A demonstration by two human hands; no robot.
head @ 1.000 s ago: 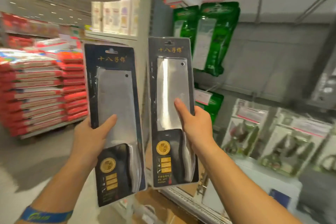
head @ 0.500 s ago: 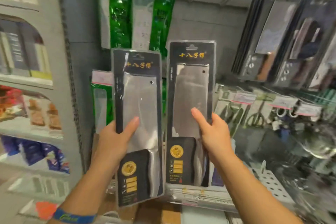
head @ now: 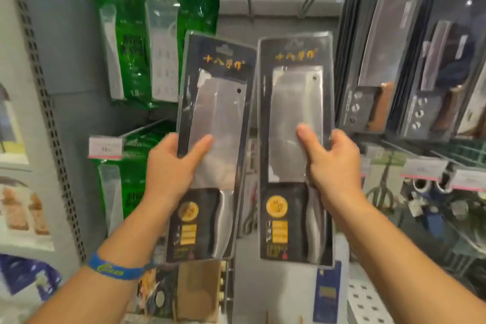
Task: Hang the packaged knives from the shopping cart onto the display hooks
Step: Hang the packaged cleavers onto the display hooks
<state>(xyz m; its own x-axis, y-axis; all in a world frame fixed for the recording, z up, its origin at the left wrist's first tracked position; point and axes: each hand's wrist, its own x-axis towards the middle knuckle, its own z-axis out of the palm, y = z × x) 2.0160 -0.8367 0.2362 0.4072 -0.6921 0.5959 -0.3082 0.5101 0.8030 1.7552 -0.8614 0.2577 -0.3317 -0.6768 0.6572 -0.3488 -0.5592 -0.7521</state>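
Packaged cleaver (head: 218, 113) is sitting slightly tilted in left hand (head: 171, 168), thumb clamping its front; right hand (head: 336, 166) is gripping second cleaver pack (head: 294, 97) likewise. Both are facing display back panel (head: 284, 25), edges seemingly just apart.

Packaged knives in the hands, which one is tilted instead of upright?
The left pack, held by the left hand with the blue wristband: its top leans rightward, while the right pack in the right hand stands nearly straight.

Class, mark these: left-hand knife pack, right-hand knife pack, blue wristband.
left-hand knife pack (head: 221, 108), head view, on the blade.
right-hand knife pack (head: 294, 97), head view, on the blade.
blue wristband (head: 115, 269), head view, middle of band.
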